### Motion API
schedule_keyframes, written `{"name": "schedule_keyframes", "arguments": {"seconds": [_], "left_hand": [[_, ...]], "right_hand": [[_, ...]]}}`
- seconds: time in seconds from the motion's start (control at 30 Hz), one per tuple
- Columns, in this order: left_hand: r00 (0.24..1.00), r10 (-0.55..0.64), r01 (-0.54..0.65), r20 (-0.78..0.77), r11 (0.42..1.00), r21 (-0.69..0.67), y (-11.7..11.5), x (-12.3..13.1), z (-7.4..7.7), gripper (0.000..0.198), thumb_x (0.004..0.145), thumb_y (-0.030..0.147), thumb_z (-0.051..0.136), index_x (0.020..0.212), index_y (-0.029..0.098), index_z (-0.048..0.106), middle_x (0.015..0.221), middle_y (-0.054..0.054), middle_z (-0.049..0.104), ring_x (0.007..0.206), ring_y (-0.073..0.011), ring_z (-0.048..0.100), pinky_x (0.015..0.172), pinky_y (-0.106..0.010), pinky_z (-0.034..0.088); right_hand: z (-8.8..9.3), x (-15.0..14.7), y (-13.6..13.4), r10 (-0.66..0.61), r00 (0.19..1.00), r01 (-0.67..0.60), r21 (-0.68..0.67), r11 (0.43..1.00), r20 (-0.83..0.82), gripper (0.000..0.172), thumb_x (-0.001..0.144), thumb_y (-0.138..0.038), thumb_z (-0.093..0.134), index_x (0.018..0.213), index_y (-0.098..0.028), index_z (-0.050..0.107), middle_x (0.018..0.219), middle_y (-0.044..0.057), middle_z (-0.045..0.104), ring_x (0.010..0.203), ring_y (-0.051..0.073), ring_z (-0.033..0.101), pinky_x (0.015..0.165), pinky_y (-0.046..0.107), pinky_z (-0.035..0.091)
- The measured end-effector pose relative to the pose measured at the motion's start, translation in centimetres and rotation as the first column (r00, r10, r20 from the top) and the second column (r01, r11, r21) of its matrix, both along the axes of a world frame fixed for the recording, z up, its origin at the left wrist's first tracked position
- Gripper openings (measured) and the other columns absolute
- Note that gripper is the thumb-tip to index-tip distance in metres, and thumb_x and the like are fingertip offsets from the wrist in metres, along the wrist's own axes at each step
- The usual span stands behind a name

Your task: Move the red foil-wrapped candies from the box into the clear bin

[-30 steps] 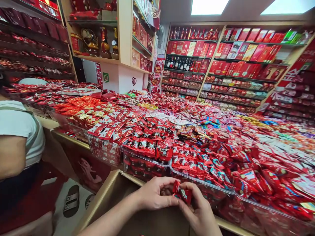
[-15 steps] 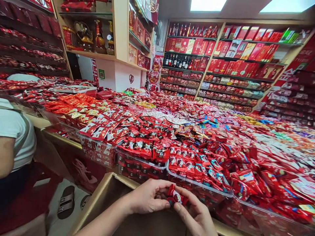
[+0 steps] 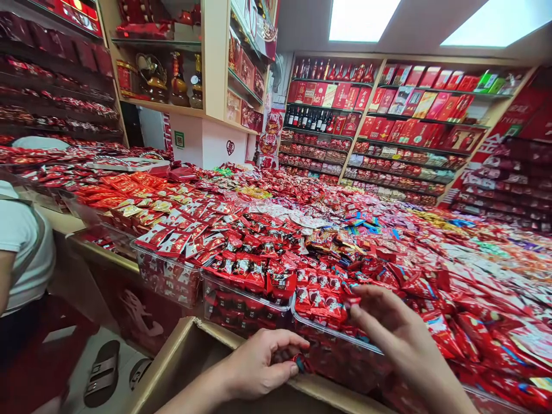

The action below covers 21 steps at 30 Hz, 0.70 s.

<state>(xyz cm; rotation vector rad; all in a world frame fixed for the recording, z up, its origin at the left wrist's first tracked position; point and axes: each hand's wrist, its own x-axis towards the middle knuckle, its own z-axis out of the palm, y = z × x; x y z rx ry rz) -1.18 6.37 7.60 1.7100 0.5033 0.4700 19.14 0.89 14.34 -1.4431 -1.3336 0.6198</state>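
Observation:
My left hand [image 3: 269, 362] is closed, thumb and fingers round a small red-wrapped candy [image 3: 302, 363] that is partly hidden. It hovers above the open cardboard box [image 3: 190, 345]. Farther right, my right hand [image 3: 394, 325] pinches another red-wrapped candy [image 3: 352, 296] between thumb and fingertips. That candy is over the clear plastic bin [image 3: 336, 330], where similar red candies [image 3: 317, 296] lie in neat rows. Whether it touches them I cannot tell. To the left, a neighbouring bin [image 3: 245, 305] holds red and black wrapped sweets.
Bins heaped with wrapped sweets cover the long counter. Red candy packets [image 3: 470, 336] lie right of my right hand. Shelves of bottles and boxes [image 3: 328, 95] line the back wall. At left are a person in a white top [image 3: 26, 247] and a sandal [image 3: 102, 374] on the floor.
My hands have parted. The right hand has moved up and right to the bin with a candy, while the left stays over the box. The view has tilted up slightly.

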Motion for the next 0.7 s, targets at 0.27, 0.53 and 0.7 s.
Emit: {"name": "schedule_keyframes", "arguments": {"seconds": [0.27,0.53,0.7], "left_hand": [[0.995,0.105,-0.105,0.003,0.994,0.034,0.1,-0.2,-0.6,0.026,0.07,0.02,0.049,0.095,0.018,0.055,0.065,0.003,0.048,0.058,-0.0084,0.04,0.056,-0.019,0.033],[0.992,0.108,-0.107,0.067,0.994,-0.009,0.1,-0.2,-0.8,0.025,0.07,0.019,0.051,0.094,0.017,0.057,0.062,0.004,0.048,0.057,-0.0073,0.039,0.053,-0.017,0.031],[0.978,0.109,-0.083,0.175,0.985,-0.151,0.4,-0.2,-1.0,0.027,0.071,0.022,0.055,0.097,0.017,0.054,0.077,0.0,0.056,0.07,-0.0096,0.049,0.067,-0.021,0.037]], "right_hand": [[0.9,1.5,11.2,0.064,0.925,0.0,-0.167,0.986,0.376,0.015,0.063,-0.029,0.057,0.068,-0.015,0.054,0.056,0.001,0.057,0.052,0.013,0.052,0.048,0.023,0.039],[-0.3,0.8,12.6,0.112,0.845,0.01,-0.225,0.974,0.524,0.008,0.061,-0.014,0.055,0.067,-0.015,0.058,0.061,0.004,0.064,0.056,0.016,0.057,0.052,0.025,0.041],[0.9,-0.1,9.6,0.002,0.801,0.08,-0.11,0.991,0.599,0.015,0.068,-0.021,0.051,0.08,-0.016,0.059,0.081,0.008,0.063,0.073,0.02,0.056,0.068,0.031,0.04]]}}
